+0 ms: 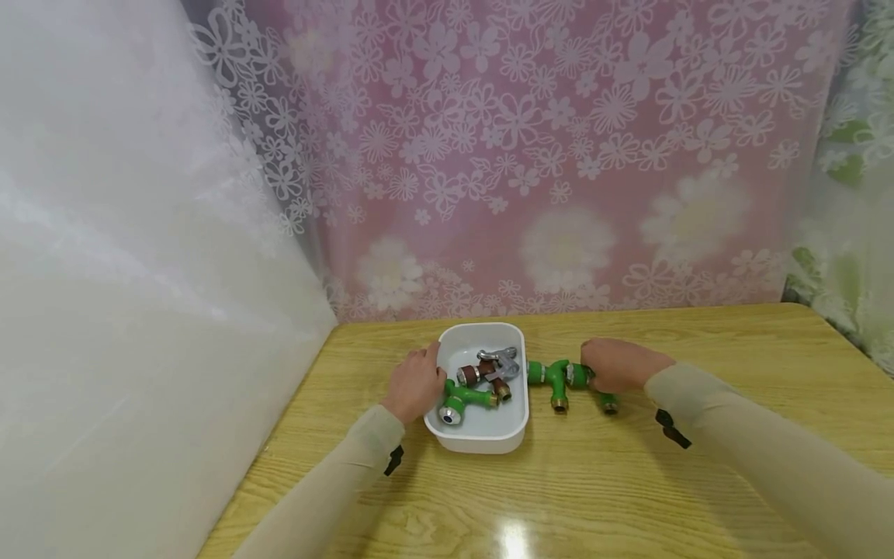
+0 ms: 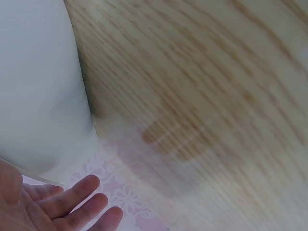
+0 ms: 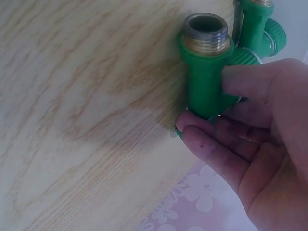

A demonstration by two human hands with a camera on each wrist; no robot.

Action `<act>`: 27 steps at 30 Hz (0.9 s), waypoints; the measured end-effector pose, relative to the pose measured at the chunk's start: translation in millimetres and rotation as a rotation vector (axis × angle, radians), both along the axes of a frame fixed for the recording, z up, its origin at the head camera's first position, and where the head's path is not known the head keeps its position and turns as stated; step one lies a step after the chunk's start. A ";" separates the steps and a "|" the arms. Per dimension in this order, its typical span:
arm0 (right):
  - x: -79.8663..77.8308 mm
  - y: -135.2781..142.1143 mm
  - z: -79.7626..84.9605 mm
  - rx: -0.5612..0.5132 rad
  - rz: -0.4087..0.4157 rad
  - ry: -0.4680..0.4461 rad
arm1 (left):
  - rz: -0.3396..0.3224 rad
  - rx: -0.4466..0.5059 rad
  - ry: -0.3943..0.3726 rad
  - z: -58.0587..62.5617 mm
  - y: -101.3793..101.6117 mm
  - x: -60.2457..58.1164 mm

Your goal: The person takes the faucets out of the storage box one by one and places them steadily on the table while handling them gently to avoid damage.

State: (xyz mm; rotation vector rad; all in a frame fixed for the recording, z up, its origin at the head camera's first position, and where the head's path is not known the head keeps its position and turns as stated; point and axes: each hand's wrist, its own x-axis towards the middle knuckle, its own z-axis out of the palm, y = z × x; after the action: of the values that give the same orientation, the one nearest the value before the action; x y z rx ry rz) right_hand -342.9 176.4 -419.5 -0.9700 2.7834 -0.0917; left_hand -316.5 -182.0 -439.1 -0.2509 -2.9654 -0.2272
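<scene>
My left hand (image 1: 415, 382) rests at the left rim of a white plastic tub (image 1: 482, 445). In the left wrist view, its fingers (image 2: 79, 195) stretch loosely past the tub's edge. Inside the tub lie a green angle valve (image 1: 466, 398) with a chrome cap, a brown valve (image 1: 471, 375) and a grey metal fitting (image 1: 507, 365). To the right of the tub, my right hand (image 1: 618, 365) grips a green angle valve (image 3: 204, 79) by its body, brass threaded end showing. Another green valve (image 1: 557, 380) lies between that hand and the tub.
The tub stands on a wood-grain table (image 1: 601, 489). Behind it hangs a pink floral curtain (image 1: 489, 233), and a white sheet (image 1: 140, 310) closes off the left side.
</scene>
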 end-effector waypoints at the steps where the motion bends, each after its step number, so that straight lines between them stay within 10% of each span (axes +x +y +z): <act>1: -0.4 0.2 -0.4 -0.001 -0.003 -0.003 | 0.001 0.000 0.000 0.0 0.2 0.2; 27: -4.6 -1.7 3.9 0.015 -0.028 -0.041 | -0.002 0.014 0.001 0.7 2.0 0.9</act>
State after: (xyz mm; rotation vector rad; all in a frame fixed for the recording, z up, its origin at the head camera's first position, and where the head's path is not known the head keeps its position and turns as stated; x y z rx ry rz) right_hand -347.5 174.7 -415.6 -0.9154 2.7562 -0.0933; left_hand -315.6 -180.0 -438.4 -0.2522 -2.9619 -0.2477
